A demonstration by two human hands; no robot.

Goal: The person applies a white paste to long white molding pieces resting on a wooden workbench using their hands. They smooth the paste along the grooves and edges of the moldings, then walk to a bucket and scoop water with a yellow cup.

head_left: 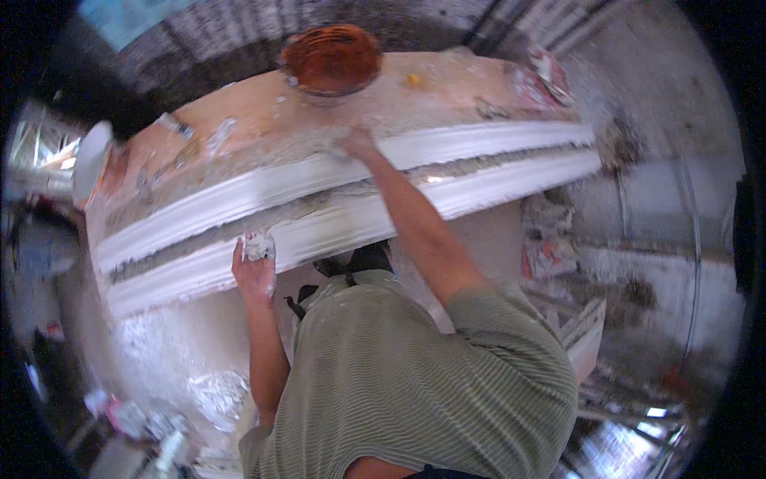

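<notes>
Two long white plaster mouldings (343,219) lie side by side across the bench, a rough grey gap running between them. At the near edge of the closer one, my left hand (255,275) is palm up, its fingers curled round a lump of wet white plaster (258,246). My right hand (359,144) reaches over the mouldings to the far edge of the back one. Motion smears its fingers. A pale greyish patch shows beside them, and whether it is something held I cannot make out.
A reddish-brown round basin (333,60) stands at the bench's far edge. Scraps and a small yellow thing (413,79) lie on the plaster-smeared bench top (447,92). A crumpled bag (546,80) is at the far right, a white bucket (94,160) at the left end.
</notes>
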